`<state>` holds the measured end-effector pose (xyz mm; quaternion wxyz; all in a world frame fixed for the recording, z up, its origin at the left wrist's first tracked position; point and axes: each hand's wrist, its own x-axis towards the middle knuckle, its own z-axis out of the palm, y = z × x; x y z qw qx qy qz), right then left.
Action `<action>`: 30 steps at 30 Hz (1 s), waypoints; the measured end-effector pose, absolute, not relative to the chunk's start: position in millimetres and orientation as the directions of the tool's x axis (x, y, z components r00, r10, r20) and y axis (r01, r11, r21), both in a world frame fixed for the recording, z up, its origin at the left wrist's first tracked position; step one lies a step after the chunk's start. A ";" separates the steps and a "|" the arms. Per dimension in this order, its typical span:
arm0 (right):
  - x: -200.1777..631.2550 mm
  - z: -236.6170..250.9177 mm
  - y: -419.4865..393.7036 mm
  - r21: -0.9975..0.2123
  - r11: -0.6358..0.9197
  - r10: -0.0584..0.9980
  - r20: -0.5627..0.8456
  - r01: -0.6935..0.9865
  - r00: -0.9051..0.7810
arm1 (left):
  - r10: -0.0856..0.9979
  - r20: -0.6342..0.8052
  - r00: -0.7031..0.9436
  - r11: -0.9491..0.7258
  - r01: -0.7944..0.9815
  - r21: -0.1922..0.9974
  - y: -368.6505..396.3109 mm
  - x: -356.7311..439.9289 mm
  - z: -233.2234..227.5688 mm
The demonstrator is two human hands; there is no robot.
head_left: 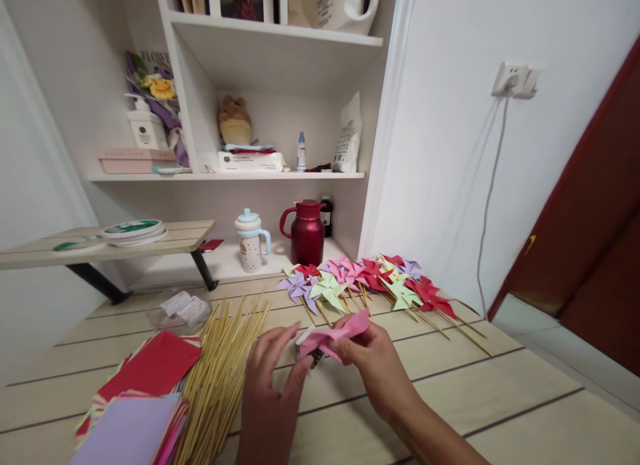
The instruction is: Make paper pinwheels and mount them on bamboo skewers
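Observation:
My right hand (373, 358) pinches a folded piece of pink paper (335, 336), its corners bent in like a pinwheel head. Close by on its left, my left hand (275, 375) has its fingers apart, the thumb near the paper's lower edge. Partly hidden under the pink paper is a small clear container (304, 338) with dark bits in it, too small to make out. Finished paper pinwheels (330, 288) on sticks lie beyond my hands. A heap of thin wooden sticks (220, 372) lies left of my left hand.
Stacks of coloured paper (145, 372) lie at the front left, with a clear plastic box (180, 310) behind them. A small raised stand (185, 232) holds rolls of tape (133, 232). A cup (250, 245) and a red jug (307, 235) stand at the back below shelves.

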<state>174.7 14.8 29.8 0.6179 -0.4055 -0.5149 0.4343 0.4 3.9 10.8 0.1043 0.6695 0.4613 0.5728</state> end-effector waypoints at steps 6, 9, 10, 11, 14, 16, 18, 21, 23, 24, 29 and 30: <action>178.0 32.7 23.6 -0.845 0.027 0.999 0.043 -0.534 -0.018 | 0.903 0.180 -0.390 -0.219 -0.057 0.974 19.1 5.9 4.6; 179.9 31.4 25.1 -0.799 -0.028 0.999 -0.001 -0.601 -0.044 | 0.920 0.145 -0.363 -0.201 -0.120 0.972 16.5 7.9 7.1; 180.4 30.8 25.3 -0.791 -0.038 0.998 -0.003 -0.611 -0.058 | 0.928 0.151 -0.342 -0.199 -0.110 0.974 14.4 8.8 8.1; 180.7 30.3 25.3 -0.787 -0.044 0.998 -0.002 -0.615 -0.069 | 0.936 0.157 -0.316 -0.195 -0.092 0.976 12.2 9.6 8.9; 180.8 30.1 24.3 -0.804 -0.041 0.996 0.013 -0.593 -0.087 | 0.962 0.183 -0.204 -0.199 -0.063 0.978 7.6 11.7 9.2; 180.4 30.7 22.9 -0.832 -0.036 0.994 0.026 -0.554 -0.103 | 0.973 0.195 -0.124 -0.206 -0.075 0.976 7.1 13.0 7.4; 179.8 31.4 20.9 -0.876 -0.009 0.994 0.046 -0.482 -0.102 | 0.972 0.211 -0.102 -0.220 -0.089 0.972 8.1 14.7 4.7; 178.5 32.2 17.0 -0.946 0.117 0.990 0.135 -0.304 -0.041 | 0.945 0.278 -0.169 -0.293 -0.069 0.954 9.3 17.0 1.9; 176.8 32.7 14.2 -0.959 0.178 0.981 0.191 -0.223 -0.037 | 0.916 0.349 -0.198 -0.361 -0.027 0.932 8.6 17.5 2.6; 175.5 32.9 12.9 -0.961 0.172 0.980 0.190 -0.215 -0.062 | 0.903 0.378 -0.202 -0.386 0.000 0.922 7.9 17.3 3.7; 168.5 33.0 10.1 -0.953 -0.034 0.980 0.027 -0.302 -0.195 | 0.867 0.454 -0.203 -0.449 0.077 0.890 5.4 16.8 6.7; 167.8 32.7 10.4 -0.945 -0.051 0.981 0.012 -0.323 -0.191 | 0.865 0.458 -0.206 -0.453 0.072 0.889 5.5 17.4 5.8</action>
